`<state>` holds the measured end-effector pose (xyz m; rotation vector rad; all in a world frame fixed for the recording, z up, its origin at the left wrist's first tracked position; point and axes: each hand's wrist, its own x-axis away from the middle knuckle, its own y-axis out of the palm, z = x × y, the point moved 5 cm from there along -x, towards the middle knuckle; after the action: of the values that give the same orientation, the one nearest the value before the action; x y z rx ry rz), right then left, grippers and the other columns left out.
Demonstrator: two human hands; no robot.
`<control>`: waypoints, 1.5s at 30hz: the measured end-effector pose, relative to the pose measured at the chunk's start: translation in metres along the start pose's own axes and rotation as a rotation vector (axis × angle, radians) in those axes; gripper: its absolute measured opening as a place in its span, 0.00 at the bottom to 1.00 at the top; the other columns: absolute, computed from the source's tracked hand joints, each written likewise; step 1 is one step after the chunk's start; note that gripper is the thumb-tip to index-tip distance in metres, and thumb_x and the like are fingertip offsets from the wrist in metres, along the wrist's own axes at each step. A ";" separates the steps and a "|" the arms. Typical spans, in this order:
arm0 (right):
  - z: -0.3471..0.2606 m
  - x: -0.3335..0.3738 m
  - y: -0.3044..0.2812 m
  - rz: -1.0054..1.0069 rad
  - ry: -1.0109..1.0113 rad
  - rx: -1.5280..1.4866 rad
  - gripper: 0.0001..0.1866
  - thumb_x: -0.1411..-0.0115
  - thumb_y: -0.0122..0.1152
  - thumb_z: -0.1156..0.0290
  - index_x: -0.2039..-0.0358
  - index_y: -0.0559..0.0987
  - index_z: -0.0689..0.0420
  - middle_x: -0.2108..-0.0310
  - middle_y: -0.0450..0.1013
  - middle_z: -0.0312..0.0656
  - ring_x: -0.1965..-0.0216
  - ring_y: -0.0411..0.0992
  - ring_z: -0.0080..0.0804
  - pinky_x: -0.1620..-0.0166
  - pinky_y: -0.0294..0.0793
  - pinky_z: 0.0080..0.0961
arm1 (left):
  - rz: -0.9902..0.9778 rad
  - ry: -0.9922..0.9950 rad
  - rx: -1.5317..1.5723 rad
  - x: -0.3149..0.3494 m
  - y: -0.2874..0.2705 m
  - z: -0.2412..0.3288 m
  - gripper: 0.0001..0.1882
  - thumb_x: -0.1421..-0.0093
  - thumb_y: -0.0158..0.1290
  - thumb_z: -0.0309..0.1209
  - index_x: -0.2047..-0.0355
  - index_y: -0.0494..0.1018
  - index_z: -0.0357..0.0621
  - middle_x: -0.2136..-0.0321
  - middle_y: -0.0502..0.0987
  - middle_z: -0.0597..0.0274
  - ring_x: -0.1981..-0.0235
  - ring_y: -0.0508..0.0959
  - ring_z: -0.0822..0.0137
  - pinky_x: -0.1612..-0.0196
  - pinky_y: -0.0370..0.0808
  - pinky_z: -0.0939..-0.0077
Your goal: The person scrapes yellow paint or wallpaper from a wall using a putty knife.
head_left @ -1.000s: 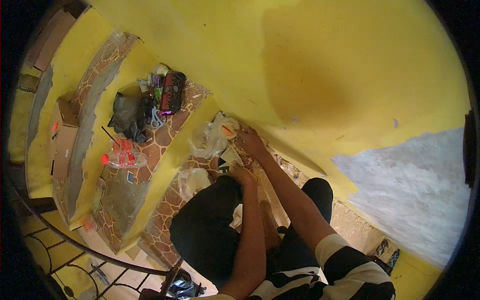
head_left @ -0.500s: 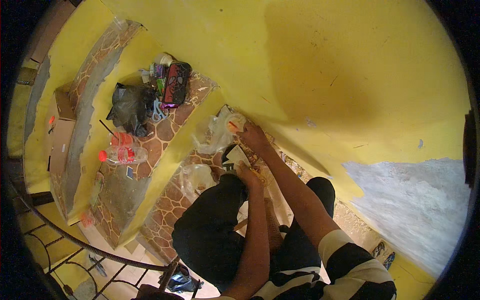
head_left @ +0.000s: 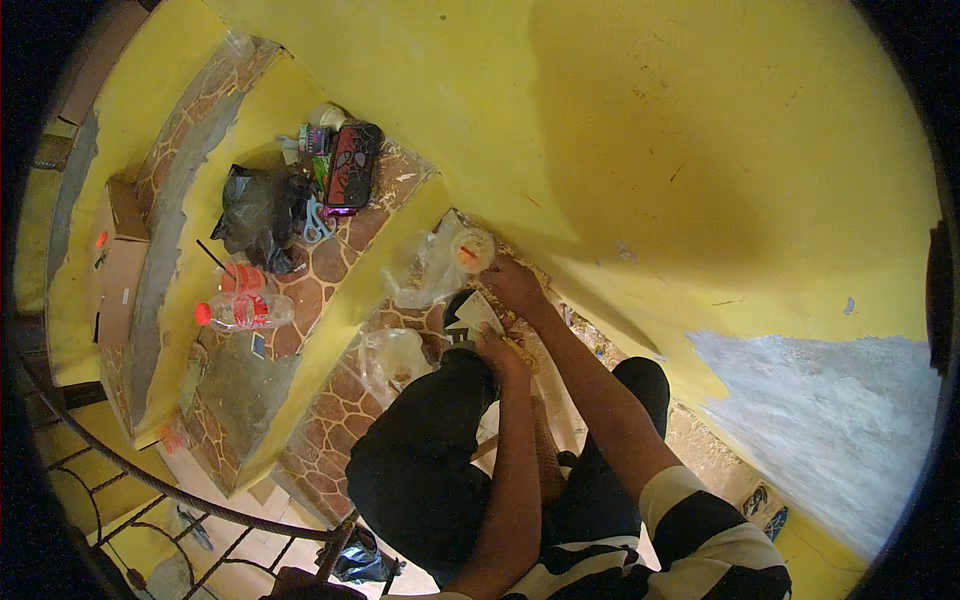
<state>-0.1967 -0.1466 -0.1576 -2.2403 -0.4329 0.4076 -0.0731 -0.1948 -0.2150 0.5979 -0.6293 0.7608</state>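
Observation:
My left hand (head_left: 497,347) is closed on a pale, flat, stiff piece (head_left: 480,314) held above my knee; it looks like card, but its kind is unclear. Just beyond it, my right hand (head_left: 514,284) is closed, fingertips beside a round, clear tub (head_left: 473,262). A small orange-red strip (head_left: 468,252) shows at the tub. Whatever the right fingers pinch is too small to make out. Crumpled clear plastic (head_left: 425,275) lies left of the tub, and another clear plastic bag (head_left: 393,362) sits left of my left hand on the stone-patterned step.
The higher step (head_left: 328,258) bears a black plastic bag (head_left: 262,215), light-blue scissors (head_left: 318,222), a red-and-black case (head_left: 354,165) and a red-capped bottle (head_left: 245,311). A yellow wall (head_left: 640,130) rises at right. A dark metal railing (head_left: 190,497) curves across the lower left.
My right hand has drawn back slightly toward me from the tub, uncovering more of its rim. My left hand still holds the pale piece in nearly the same place.

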 end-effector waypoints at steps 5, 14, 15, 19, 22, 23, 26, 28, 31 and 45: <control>-0.010 -0.003 -0.017 0.173 0.029 0.147 0.11 0.54 0.54 0.73 0.67 0.76 0.50 0.69 0.66 0.44 0.61 0.67 0.43 0.60 0.70 0.36 | 0.073 -0.005 -0.013 -0.012 -0.007 -0.012 0.15 0.36 0.36 0.39 0.65 0.66 0.41 0.77 0.71 0.58 0.87 0.68 0.67 0.85 0.65 0.75; -0.043 -0.039 0.009 -0.378 0.228 0.226 0.18 0.49 0.53 0.63 0.57 0.72 0.52 0.74 0.73 0.49 0.70 0.74 0.45 0.66 0.73 0.41 | 0.046 0.068 0.179 -0.021 -0.022 -0.009 0.13 0.38 0.39 0.39 0.62 0.63 0.42 0.74 0.69 0.60 0.81 0.69 0.68 0.81 0.66 0.76; -0.044 -0.041 0.012 -0.391 0.242 0.289 0.19 0.47 0.52 0.61 0.55 0.71 0.51 0.75 0.74 0.50 0.72 0.74 0.46 0.67 0.73 0.42 | -0.045 0.126 0.132 -0.023 -0.021 -0.004 0.12 0.38 0.40 0.41 0.63 0.62 0.45 0.71 0.69 0.61 0.76 0.69 0.67 0.78 0.66 0.76; 0.002 -0.026 0.029 -0.203 -0.040 0.247 0.19 0.47 0.52 0.60 0.55 0.72 0.48 0.74 0.74 0.48 0.71 0.74 0.44 0.67 0.73 0.41 | -0.004 0.044 0.113 -0.017 -0.009 -0.015 0.11 0.38 0.39 0.40 0.64 0.62 0.45 0.74 0.70 0.61 0.79 0.69 0.68 0.80 0.65 0.75; 0.016 -0.014 0.031 -0.229 0.117 0.301 0.18 0.47 0.53 0.60 0.55 0.72 0.48 0.74 0.74 0.45 0.69 0.74 0.43 0.66 0.73 0.40 | 0.045 -0.028 0.196 -0.021 -0.012 -0.015 0.12 0.37 0.38 0.40 0.64 0.62 0.45 0.76 0.70 0.62 0.82 0.69 0.68 0.83 0.64 0.78; 0.023 -0.010 0.030 -0.268 0.201 0.318 0.18 0.46 0.52 0.60 0.55 0.72 0.51 0.73 0.73 0.46 0.68 0.74 0.43 0.65 0.73 0.41 | 0.025 0.013 0.139 -0.018 -0.012 -0.013 0.12 0.37 0.37 0.40 0.64 0.62 0.44 0.77 0.70 0.62 0.82 0.69 0.69 0.83 0.64 0.77; 0.027 -0.006 0.019 -0.218 0.401 0.330 0.20 0.46 0.53 0.61 0.54 0.70 0.55 0.69 0.73 0.49 0.66 0.74 0.45 0.62 0.73 0.41 | -0.020 0.027 0.092 -0.014 -0.009 -0.014 0.13 0.37 0.38 0.40 0.63 0.63 0.43 0.76 0.70 0.61 0.81 0.69 0.68 0.83 0.65 0.77; 0.003 -0.018 0.011 -0.140 0.499 0.297 0.24 0.47 0.55 0.60 0.51 0.67 0.57 0.66 0.73 0.50 0.65 0.73 0.47 0.60 0.73 0.42 | -0.019 0.020 0.097 -0.016 -0.015 -0.006 0.13 0.37 0.38 0.40 0.63 0.63 0.43 0.75 0.70 0.61 0.80 0.69 0.68 0.82 0.66 0.76; -0.014 -0.031 0.010 -0.180 0.610 0.073 0.37 0.54 0.62 0.58 0.46 0.59 0.60 0.55 0.67 0.56 0.59 0.71 0.51 0.58 0.72 0.43 | 0.063 0.023 0.111 -0.009 -0.013 0.001 0.12 0.37 0.38 0.37 0.62 0.63 0.42 0.74 0.69 0.59 0.79 0.69 0.68 0.80 0.68 0.74; 0.016 -0.004 0.029 -0.306 0.270 0.451 0.33 0.57 0.60 0.71 0.49 0.60 0.62 0.46 0.58 0.53 0.49 0.64 0.49 0.54 0.72 0.37 | 0.081 -0.049 0.011 0.011 -0.001 0.000 0.13 0.37 0.36 0.35 0.62 0.65 0.39 0.75 0.69 0.60 0.83 0.70 0.68 0.82 0.66 0.78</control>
<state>-0.2020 -0.1557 -0.1893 -1.7247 -0.4765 0.0315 -0.0663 -0.1906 -0.2070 0.6052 -0.6980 0.8280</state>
